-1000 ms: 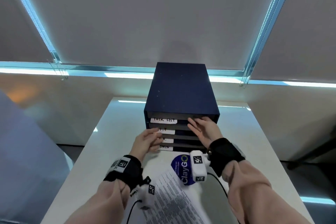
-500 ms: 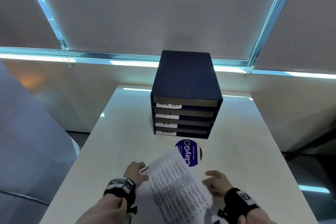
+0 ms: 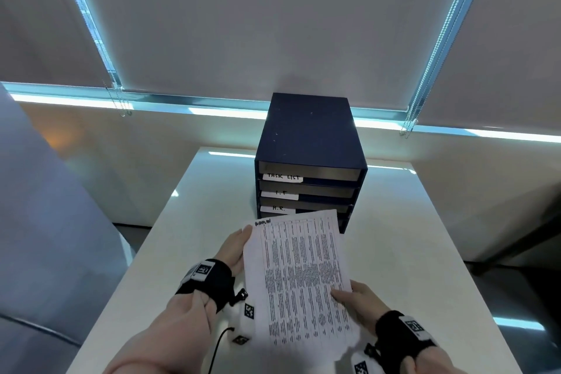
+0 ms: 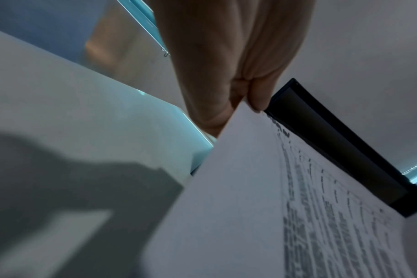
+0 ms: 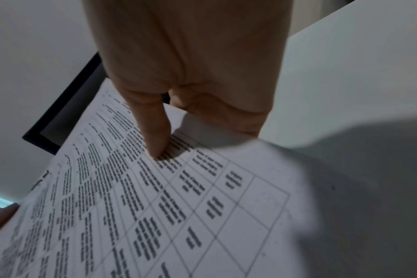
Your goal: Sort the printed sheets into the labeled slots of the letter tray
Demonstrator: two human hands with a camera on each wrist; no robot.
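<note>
A thin white printed sheet, covered with a ruled table of dense dark text and a handwritten note at its top left corner, is held above the pale, smooth surface, just in front of the letter tray. The tray is a dark blue, boxy stack of slots with white handwritten labels, its lowest slot hidden behind the sheet. The left hand holds the sheet's upper left edge in its grip; the right hand pinches the lower right edge, thumb on top. Bare surface lies either side
</note>
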